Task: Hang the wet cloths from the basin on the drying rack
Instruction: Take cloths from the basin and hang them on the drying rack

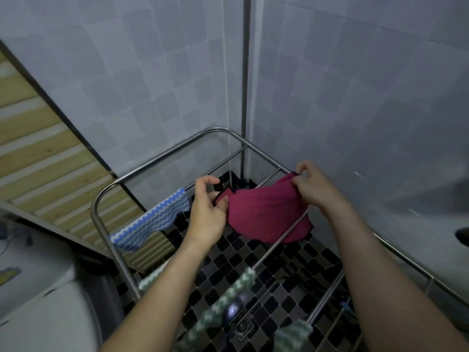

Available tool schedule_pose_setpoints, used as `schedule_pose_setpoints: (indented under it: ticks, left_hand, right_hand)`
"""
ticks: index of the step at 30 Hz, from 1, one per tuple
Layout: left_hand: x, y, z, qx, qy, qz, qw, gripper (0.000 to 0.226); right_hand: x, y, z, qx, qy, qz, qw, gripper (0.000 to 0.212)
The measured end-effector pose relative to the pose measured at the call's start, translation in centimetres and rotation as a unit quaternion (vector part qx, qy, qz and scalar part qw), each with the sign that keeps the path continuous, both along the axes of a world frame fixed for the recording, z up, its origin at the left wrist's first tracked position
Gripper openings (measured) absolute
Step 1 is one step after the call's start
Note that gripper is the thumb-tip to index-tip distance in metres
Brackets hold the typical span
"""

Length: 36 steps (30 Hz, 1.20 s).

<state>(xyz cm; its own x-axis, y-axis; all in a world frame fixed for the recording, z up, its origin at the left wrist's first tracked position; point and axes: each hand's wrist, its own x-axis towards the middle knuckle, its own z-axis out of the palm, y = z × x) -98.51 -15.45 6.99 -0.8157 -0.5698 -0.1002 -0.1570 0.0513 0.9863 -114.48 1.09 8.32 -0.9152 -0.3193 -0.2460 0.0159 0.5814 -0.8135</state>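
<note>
A magenta cloth (266,212) is stretched between my two hands above the metal drying rack (142,174). My left hand (206,212) pinches its left corner. My right hand (314,186) grips its right corner close to the rack's right rail. The cloth sags over a rack bar in the middle. A blue and white zigzag cloth (152,222) hangs over a bar at the rack's left. A green and white zigzag cloth (223,298) drapes over a nearer bar, and another green one (291,334) sits near the bottom. The basin is out of view.
Grey tiled walls meet in a corner behind the rack, with a vertical pipe (245,85) running down it. The floor is a black and grey mosaic (286,262) with a drain (242,326). A wooden slatted panel (38,161) leans at the left above a white appliance (38,313).
</note>
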Motion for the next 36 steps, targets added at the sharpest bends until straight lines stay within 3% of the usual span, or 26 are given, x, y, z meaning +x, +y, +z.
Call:
schedule_pose_setpoints:
  ticks: [4, 8, 11, 16, 18, 22, 31, 35, 36]
  left_hand:
    - [0.0, -1.0, -0.4, 0.029, 0.032, 0.026, 0.999, 0.054]
    - [-0.3, -1.8, -0.6, 0.027, 0.060, 0.082, 0.994, 0.062]
    - [-1.3, -2.8, -1.2, 0.002, -0.001, 0.122, 0.992, 0.056]
    - [-2.1, -3.2, -1.8, -0.110, -0.162, 0.046, 0.980, 0.084]
    - [-1.8, -2.7, -1.8, -0.192, -0.207, 0.013, 0.959, 0.071]
    - [-1.4, -1.6, -2.0, -0.292, -0.241, -0.060, 0.924, 0.007]
    - [-1.3, -1.0, -2.5, -0.374, -0.210, -0.061, 0.901, 0.006]
    - [-0.9, -1.1, -2.8, -0.384, -0.206, -0.056, 0.898, 0.017]
    - [-0.8, -1.2, -2.9, -0.388, -0.210, -0.058, 0.896, 0.019]
  right_hand:
    - [-0.9, -1.2, 0.8, 0.037, 0.089, 0.048, 0.994, 0.009]
    - [-1.5, -3.0, 1.0, -0.033, 0.119, 0.074, 0.990, 0.009]
    - [-2.0, -4.6, -0.1, -0.098, 0.097, 0.048, 0.989, 0.012]
    - [-2.8, -5.3, -3.5, 0.043, 0.069, 0.092, 0.992, 0.051]
    - [-2.9, -5.4, -4.0, 0.051, 0.082, 0.074, 0.993, 0.051]
    - [-3.0, -5.7, -4.4, 0.057, 0.102, 0.075, 0.990, 0.053]
    - [-3.8, -5.8, -4.1, 0.017, 0.141, 0.043, 0.989, 0.055]
    - [-3.9, -5.0, -4.3, 0.116, 0.181, -0.014, 0.976, 0.017]
    - [-3.7, -4.9, -4.4, 0.139, 0.168, -0.012, 0.976, 0.017]
